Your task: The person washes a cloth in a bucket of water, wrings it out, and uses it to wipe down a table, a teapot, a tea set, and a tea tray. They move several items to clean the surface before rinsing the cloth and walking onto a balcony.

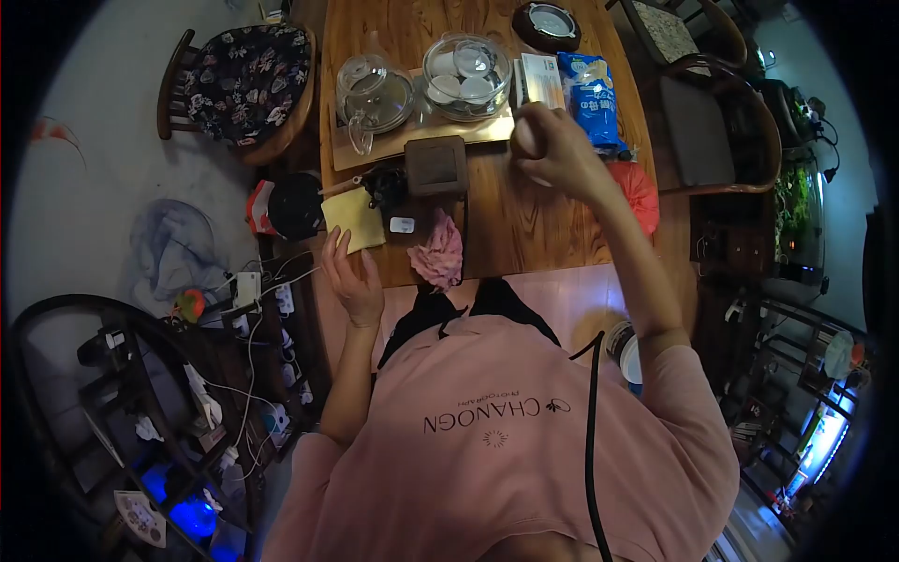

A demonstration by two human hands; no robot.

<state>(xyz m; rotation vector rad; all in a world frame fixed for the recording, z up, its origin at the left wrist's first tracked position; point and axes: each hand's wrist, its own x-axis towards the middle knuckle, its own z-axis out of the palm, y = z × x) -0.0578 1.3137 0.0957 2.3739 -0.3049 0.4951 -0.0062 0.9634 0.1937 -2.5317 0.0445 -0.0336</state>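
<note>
My right hand [567,155] is closed around a small whitish rounded object [528,140], held above the table at the right end of the tea tray [487,134]; its exact kind I cannot make out. My left hand [354,283] is at the table's near left edge with fingers stretched out, their tips at a folded yellow cloth [354,221]. A glass teapot [375,98] and a glass bowl [466,77] with several small white cups in it stand on the tray. Between the hands are a dark square box [436,167], a small white packet [402,225] and a crumpled pink cloth [438,249].
Beyond the right hand lie a blue packet [592,98], a printed card [542,80] and a round ashtray [547,24]. A red plastic bag [635,197] sits at the table's right edge. Chairs [245,84] flank the wooden table [552,234]. A black cord [594,450] hangs over my shirt.
</note>
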